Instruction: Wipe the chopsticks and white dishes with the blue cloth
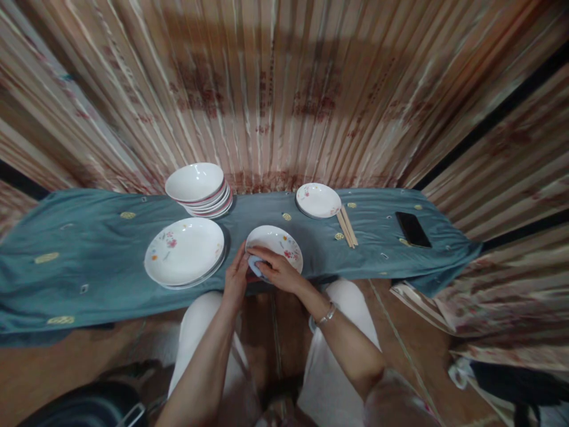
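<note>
A white plate with small painted flowers [276, 237] is in front of me at the table's near edge. My left hand [236, 273] grips its left rim, the thumb side against the plate. Bunched under the fingers of my right hand [278, 270] is a light blue cloth [255, 265], pressed on the plate's left part near the rim. The fingers of both hands come close together there, and part of the cloth is hidden beneath them.
Large flowered plates [186, 252] are stacked on the left, with a stack of bowls [198, 184] behind them. Small plates [317, 200], wooden chopsticks [347, 228] and a black phone [413, 229] lie to the right on the green tablecloth [106, 255]. A pleated curtain hangs behind.
</note>
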`<state>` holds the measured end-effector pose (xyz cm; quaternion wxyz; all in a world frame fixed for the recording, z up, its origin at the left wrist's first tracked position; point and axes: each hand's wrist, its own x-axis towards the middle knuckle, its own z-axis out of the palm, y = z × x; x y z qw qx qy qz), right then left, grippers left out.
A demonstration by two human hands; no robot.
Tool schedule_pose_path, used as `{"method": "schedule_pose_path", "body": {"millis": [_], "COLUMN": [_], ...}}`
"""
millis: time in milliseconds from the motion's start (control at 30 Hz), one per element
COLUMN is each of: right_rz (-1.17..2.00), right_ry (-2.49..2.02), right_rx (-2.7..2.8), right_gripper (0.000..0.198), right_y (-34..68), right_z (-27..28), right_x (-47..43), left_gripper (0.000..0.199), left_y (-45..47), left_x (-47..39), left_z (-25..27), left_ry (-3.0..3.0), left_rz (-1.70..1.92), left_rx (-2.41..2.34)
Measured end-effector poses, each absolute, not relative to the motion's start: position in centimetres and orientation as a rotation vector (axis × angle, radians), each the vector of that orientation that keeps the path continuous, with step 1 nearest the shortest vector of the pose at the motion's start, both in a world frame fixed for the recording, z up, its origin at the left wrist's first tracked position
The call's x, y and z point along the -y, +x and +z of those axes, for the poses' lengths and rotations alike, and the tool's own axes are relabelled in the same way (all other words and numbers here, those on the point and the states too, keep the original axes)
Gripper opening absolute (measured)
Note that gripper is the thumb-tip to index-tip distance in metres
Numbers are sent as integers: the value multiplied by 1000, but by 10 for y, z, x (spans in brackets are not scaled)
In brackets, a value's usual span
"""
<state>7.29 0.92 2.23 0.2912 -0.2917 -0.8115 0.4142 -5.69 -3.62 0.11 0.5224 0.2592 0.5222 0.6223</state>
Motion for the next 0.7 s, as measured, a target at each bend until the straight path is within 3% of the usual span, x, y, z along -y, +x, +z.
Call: {"method": "schedule_pose_path", "body": {"millis": [167,700], "right_rz": [1049,792], "right_ry": [-832,-879], "right_rx": [2155,2257], "right_gripper": [48,50], "right_y": [68,63], "right_z": [20,11], "right_x": [-12,-40], "left_gripper": [87,70], "left_y": [-56,-56], "left_x": [36,39], "left_z": [4,7], "left_ry": [587,602], "left_rz": [1484,1482], "left_rx": [-1250,-1251]}}
